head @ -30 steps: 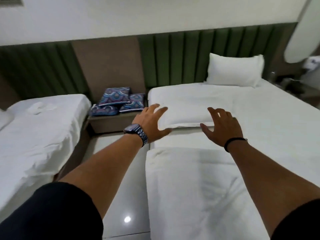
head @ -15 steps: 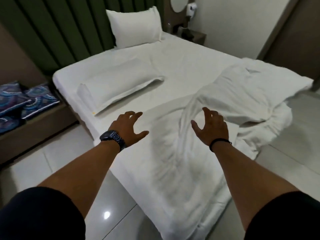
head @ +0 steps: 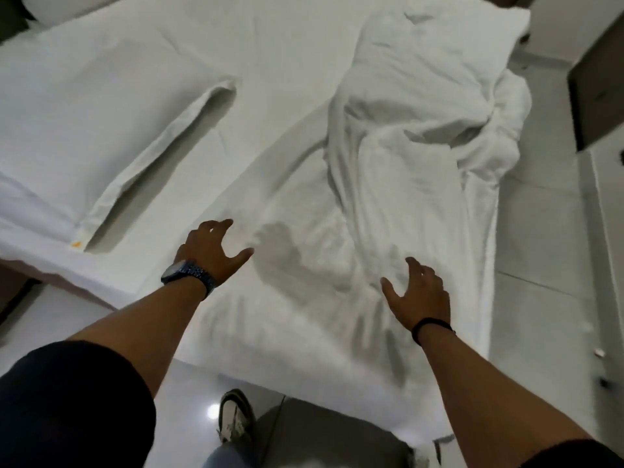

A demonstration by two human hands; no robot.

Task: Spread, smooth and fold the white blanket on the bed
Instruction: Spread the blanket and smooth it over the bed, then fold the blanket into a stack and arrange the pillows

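A rumpled white blanket (head: 398, 136) lies bunched across the right half of the bed (head: 277, 55), with a long ridge running from the far right toward me and a flatter part hanging over the near edge. My left hand (head: 211, 249), with a dark watch on the wrist, hovers just above the blanket's left side with fingers spread and curled. My right hand (head: 417, 293), a black band on its wrist, hovers over the near end of the ridge, fingers apart. Neither hand holds any cloth.
A flat white pillow (head: 101, 106) lies on the sheet at the left. Glossy pale floor tiles (head: 547, 231) run along the bed's right side and in front. My shoe (head: 234, 417) stands close to the bed's near edge. A dark cabinet (head: 597, 92) stands at the right.
My view has swung from the headboard down and right onto the crumpled blanket. Both hands have come off the pillow end and now reach over the blanket.
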